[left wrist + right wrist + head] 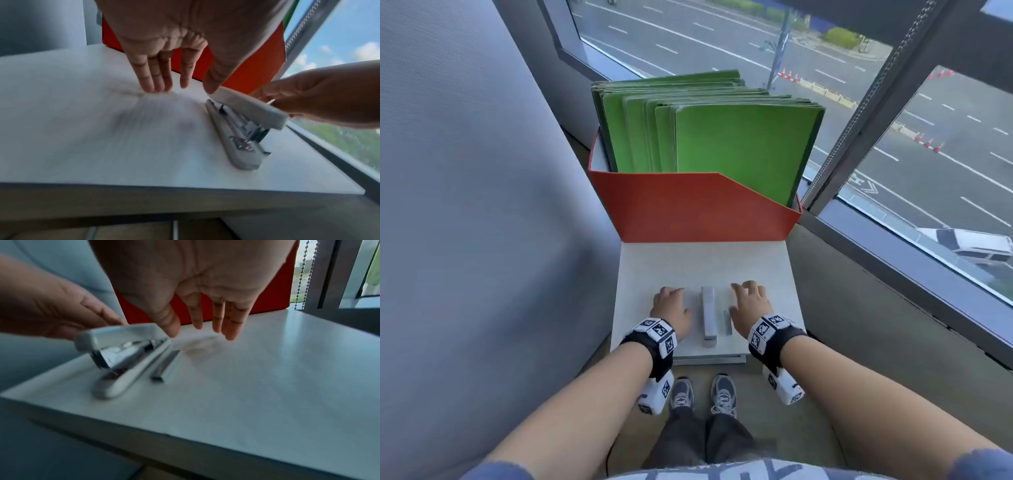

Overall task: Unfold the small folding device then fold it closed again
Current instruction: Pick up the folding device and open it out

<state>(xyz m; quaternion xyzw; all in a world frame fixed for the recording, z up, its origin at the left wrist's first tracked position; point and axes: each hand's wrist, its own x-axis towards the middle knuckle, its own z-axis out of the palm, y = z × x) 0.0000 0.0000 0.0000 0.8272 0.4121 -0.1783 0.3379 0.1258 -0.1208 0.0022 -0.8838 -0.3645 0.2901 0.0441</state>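
A small white stapler [709,315] lies lengthwise on the white table [705,263], its top arm slightly raised over the base [242,129] [123,356]. My left hand [671,301] hovers just left of it with straight, spread fingers [185,78] and holds nothing. My right hand [750,301] hovers just right of it, fingers [198,321] also straight and empty. Both thumb tips come close to the stapler's far end; I cannot tell whether they touch it. A strip of staples [728,322] [166,365] lies on the table between the stapler and my right hand.
A red file box [688,209] holding several green folders [736,144] stands at the table's far edge. A grey wall runs along the left. A window with a bead chain [859,102] is on the right. My feet show below the table's near edge.
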